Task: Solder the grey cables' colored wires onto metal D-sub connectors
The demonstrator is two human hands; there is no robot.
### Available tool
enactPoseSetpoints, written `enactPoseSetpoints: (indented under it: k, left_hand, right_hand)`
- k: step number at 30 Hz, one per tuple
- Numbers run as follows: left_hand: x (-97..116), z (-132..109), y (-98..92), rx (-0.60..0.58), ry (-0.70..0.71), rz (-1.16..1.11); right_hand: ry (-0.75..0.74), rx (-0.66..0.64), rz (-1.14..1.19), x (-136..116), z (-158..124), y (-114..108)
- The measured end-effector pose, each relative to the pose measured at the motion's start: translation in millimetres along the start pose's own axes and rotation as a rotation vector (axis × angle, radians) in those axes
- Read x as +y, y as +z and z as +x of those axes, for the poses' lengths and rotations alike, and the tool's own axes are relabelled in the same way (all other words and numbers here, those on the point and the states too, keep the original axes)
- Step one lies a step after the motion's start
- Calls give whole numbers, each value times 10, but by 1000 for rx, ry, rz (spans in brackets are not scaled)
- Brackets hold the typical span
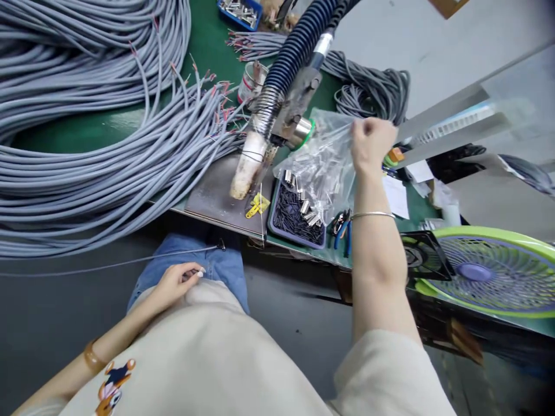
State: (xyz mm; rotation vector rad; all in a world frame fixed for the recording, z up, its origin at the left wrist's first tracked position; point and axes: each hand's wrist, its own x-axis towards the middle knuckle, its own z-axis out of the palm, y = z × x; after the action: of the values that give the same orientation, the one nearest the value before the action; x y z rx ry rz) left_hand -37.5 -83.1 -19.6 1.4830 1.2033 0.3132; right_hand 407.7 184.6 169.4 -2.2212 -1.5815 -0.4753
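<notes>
My right hand (373,143) is closed around the top of a clear plastic bag (332,167). The bag droops toward a purple bin (272,222) of small black tube pieces (290,214). Several silvery metal connectors (310,215) lie at the bag's lower edge, over the bin. Down at my lap, my left hand (180,281) has its fingers drawn together, with a tiny white bit (200,273) showing at the tips; what it is I cannot make out. A single grey cable (173,255) runs across my jeans just above this hand.
Large bundles of grey cable (87,173) cover the left of the green table (208,34). A black corrugated hose (299,46) hangs over the middle, beside a solder spool (301,134). Blue-handled pliers (342,231) lie right of the bin. A green fan (477,271) stands far right.
</notes>
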Motion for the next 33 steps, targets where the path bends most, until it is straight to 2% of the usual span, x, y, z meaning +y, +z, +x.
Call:
enactPoseSetpoints:
  k: [2,4,6,7,12,15,17,19,21,24,27,28,30,33]
  left_hand:
    - [-38,-14,-44,1,10,1]
    - [-48,-22,-82,-3,25,3]
    - [-23,-27,-123,-9,43,5]
    - [4,-30,-148,-11,55,9]
    - [324,-20,-395,13,212,69]
    - [673,49,-640,142,431,197]
    - [945,154,-798,273,575,359]
    - [1210,326,-917,409,595,576]
    - [1434,554,-985,518,461,764]
    - [1651,892,-1025,516,273,860]
    - [1740,1072,-1083,485,194,798]
    - [1747,1088,-1118,520,253,734]
    - [1732,1070,-1212,571,265,652]
    - [1629,955,-1393,687,315,41]
  right_hand:
    - [78,90,-13,-33,-19,-209]
    - [153,251,-11,-79,-63,-395]
    - [209,367,-12,-130,-129,-491]
    - [221,368,-6,-155,-164,-492]
    - [135,35,88,-279,-284,-167]
    - [53,-36,148,-358,-441,-56]
    - [-26,-2,218,-422,-710,-142]
    - [-223,82,487,-497,-1145,-336]
    - [-331,17,690,-570,-1690,-562]
    - [-374,-80,730,-624,-2484,-761]
    - [-396,-232,746,-593,-2997,-685]
    - [-400,-246,745,-579,-3090,-621]
    - [-424,-239,743,-568,-3178,-497]
    - [-461,-233,798,-593,-3157,-423]
